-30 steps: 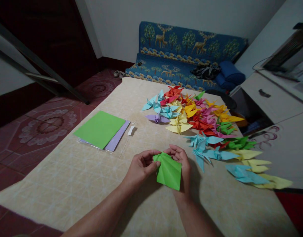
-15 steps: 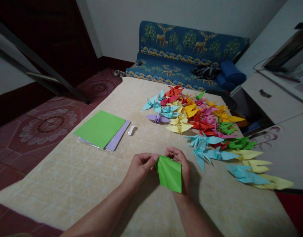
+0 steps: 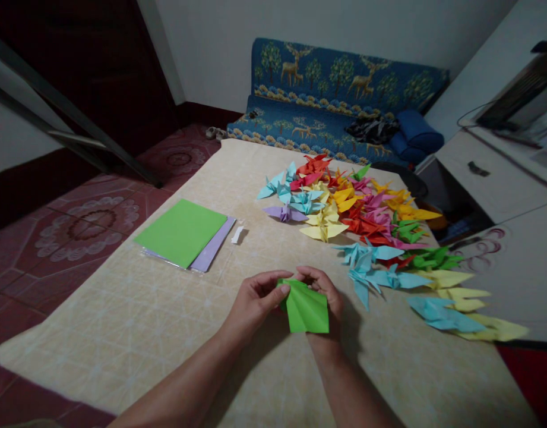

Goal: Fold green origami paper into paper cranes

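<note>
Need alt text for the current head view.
The left hand pinches a creased green paper near its upper left corner, the right hand curled partly behind it. Beyond and to the right, colourful folded paper birds lie on a pale tablecloth; green and purple sheets lie to the left, a blue sofa in the background.

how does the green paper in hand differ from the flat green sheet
The left hand pinches the held paper; the flat sheet lies on purple paper. The held paper is creased; the flat sheet looks smooth. The held paper looks smaller than the flat sheet. Both are green.
</note>
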Motion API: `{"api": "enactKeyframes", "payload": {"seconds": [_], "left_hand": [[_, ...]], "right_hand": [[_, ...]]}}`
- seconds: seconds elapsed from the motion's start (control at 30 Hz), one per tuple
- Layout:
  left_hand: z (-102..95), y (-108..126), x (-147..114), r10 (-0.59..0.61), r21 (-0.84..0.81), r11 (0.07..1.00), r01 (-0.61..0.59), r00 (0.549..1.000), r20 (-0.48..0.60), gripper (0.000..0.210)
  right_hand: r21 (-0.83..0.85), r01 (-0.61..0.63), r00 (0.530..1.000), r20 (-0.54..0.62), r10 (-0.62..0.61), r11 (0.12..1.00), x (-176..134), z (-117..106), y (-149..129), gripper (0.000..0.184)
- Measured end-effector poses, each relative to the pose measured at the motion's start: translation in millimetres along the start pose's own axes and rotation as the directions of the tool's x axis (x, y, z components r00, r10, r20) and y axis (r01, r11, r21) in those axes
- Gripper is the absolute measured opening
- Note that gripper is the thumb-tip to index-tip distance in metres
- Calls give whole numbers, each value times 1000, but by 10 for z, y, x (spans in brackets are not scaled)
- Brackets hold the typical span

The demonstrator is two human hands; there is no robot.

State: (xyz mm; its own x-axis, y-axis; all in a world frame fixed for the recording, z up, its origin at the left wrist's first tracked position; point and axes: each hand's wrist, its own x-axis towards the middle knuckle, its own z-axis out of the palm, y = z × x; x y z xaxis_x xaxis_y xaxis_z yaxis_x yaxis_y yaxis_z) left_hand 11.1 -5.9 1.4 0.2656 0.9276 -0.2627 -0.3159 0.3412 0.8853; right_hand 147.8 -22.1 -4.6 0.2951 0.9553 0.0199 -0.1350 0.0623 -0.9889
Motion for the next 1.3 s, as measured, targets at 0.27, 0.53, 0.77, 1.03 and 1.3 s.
{"api": "enactKeyframes", "payload": {"seconds": [0.27,0.53,0.77,1.03,1.3], "left_hand": [[-47,-17,70,-32,-84,996,25,996,-85,22],[-82,50,77,-106,-158,983,90,990,-91,28],[-121,95,74,-102,-175,981,85,991,-91,29],[-133,114,37,-127,-141,981,134,990,56,31],[-148,55,34,-114,-136,982,133,983,141,30]], "right_hand": [[-252,310,951,78,-300,917,1,-32,-77,27],[-445,695,715,511,-477,565,114,-195,-115,51],[-468,685,726,501,-470,558,128,-173,-91,55],[-458,608,789,434,-434,648,95,-170,-103,37],[-291,392,910,260,-322,873,37,-81,-136,30]]}}
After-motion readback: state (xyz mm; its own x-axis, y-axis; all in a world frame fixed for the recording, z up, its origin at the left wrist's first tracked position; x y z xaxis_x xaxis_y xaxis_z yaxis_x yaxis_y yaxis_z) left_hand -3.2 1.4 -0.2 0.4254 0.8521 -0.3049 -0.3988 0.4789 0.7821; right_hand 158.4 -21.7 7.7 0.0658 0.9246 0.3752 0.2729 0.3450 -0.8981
